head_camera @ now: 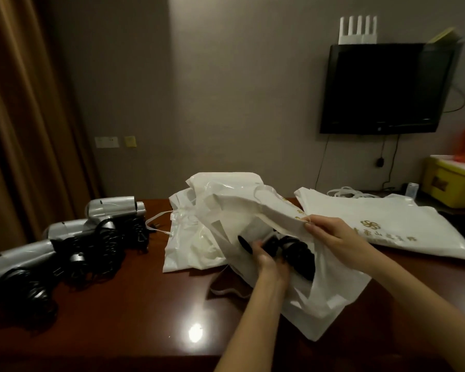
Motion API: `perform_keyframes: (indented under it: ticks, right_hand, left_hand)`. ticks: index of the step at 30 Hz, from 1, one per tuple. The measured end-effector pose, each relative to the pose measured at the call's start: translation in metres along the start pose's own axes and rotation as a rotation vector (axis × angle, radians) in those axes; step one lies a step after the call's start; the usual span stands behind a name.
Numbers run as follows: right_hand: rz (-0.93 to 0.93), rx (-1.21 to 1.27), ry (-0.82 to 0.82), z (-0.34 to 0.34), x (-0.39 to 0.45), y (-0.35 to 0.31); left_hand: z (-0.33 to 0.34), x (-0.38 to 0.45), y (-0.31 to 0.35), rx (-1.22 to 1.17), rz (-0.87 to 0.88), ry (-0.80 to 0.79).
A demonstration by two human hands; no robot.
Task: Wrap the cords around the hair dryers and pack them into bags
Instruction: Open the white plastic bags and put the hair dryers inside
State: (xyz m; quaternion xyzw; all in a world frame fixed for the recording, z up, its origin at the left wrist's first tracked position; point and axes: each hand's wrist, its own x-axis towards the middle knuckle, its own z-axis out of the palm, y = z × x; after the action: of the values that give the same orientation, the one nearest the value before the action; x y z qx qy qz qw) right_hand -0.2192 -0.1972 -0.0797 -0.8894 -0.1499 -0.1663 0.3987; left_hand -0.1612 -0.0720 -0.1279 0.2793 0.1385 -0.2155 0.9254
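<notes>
A white plastic bag [330, 288] lies open on the dark wooden table [134, 318]. My right hand [330, 234] pinches the bag's upper rim and holds its mouth up. My left hand [266, 260] reaches into the mouth and grips a hair dryer [293, 251] wrapped in its black cord; most of that dryer is hidden by the bag. Three silver hair dryers [73, 232] with tangled black cords lie in a row at the table's left.
Filled white bags [196, 237] with tied ribbons sit behind the open bag. A stack of flat white bags [387, 224] with gold print lies at the right. A wall television, a yellow box and a curtain stand around the table.
</notes>
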Motion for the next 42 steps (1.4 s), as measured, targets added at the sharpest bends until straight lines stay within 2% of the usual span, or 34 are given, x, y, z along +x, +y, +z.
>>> perform_keyframes:
  ticks: [6,11,14,17,20,23,26,28,30,31,32,35,37,39,42]
  right_hand:
    - [0.041,0.049,0.035,-0.01,-0.008,0.014]
    - [0.1,0.046,0.009,-0.005,-0.005,0.015]
    - [0.115,0.022,0.008,0.003,-0.003,0.017]
    - [0.12,0.002,0.023,0.006,-0.008,0.023]
    - [0.2,-0.053,-0.16,0.019,-0.013,0.032]
    - [0.231,-0.312,-0.313,0.039,-0.014,0.044]
    - [0.187,-0.662,-0.363,0.055,-0.018,0.053]
    - [0.16,-0.805,-0.364,0.068,-0.023,0.05]
    - [0.168,-0.799,-0.348,0.08,-0.025,0.051]
    - [0.176,-0.755,-0.345,0.082,-0.025,0.051]
    - [0.185,-0.677,-0.335,0.081,-0.024,0.052]
    - [0.179,-0.431,-0.289,0.07,-0.02,0.048]
    - [0.109,-0.52,-0.296,0.071,-0.022,0.047]
    - [0.098,-0.547,-0.341,0.081,-0.029,0.053]
    - [0.173,-0.402,-0.32,0.089,-0.03,0.058]
  left_hand:
    - [-0.023,0.016,0.006,0.276,-0.15,-0.22]
    - [-0.011,0.022,-0.001,0.141,-0.117,-0.247]
    - [0.007,0.025,-0.016,0.151,-0.126,-0.268]
    - [-0.005,0.039,-0.013,0.322,-0.174,-0.266]
    - [-0.026,0.047,0.007,0.584,-0.169,-0.259]
    - [-0.035,0.046,0.045,0.645,-0.04,-0.106]
    - [-0.047,0.039,0.086,0.641,0.103,0.001]
    - [-0.049,0.032,0.104,0.708,0.236,0.069]
    - [-0.038,0.018,0.105,0.887,0.562,0.137]
    - [-0.028,0.007,0.098,1.0,0.732,0.099]
    - [-0.019,0.0,0.085,1.14,0.826,0.002]
    - [-0.013,0.013,0.036,1.664,0.728,-0.249]
    - [-0.028,0.032,0.018,1.966,0.601,-0.216]
    - [-0.046,0.045,0.013,2.142,0.527,-0.161]
    - [-0.058,0.051,0.016,2.202,0.509,-0.202]
